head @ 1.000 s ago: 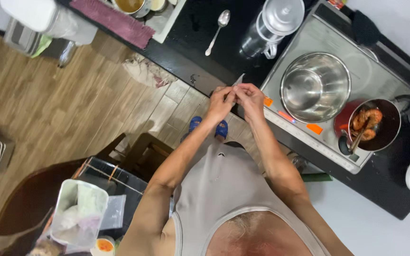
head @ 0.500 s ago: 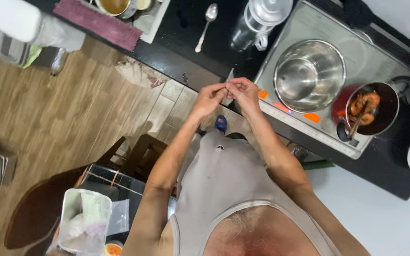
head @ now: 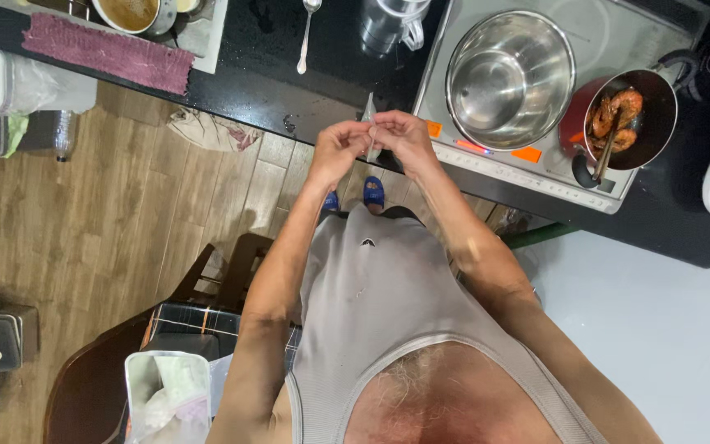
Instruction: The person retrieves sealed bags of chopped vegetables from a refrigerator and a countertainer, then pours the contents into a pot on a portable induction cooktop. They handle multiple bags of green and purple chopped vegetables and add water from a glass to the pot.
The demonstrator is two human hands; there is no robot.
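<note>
Both hands (head: 371,140) with the small packet (head: 369,123) have drifted slightly toward the counter

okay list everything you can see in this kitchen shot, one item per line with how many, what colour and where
small packet: one, clear, pinched between both hands
steel pot: one, silver, empty, on the cooktop
cooktop: one, grey, on the black counter
red pan: one, holding orange prawns, cooktop's right edge
spoon: one, silver, on the counter
jug: one, clear, beside the cooktop
cloth: one, maroon, counter's left end
bowl: one, brown contents, top left
chair: one, dark wood, on the floor
left hand: on the packet
right hand: on the packet
</note>
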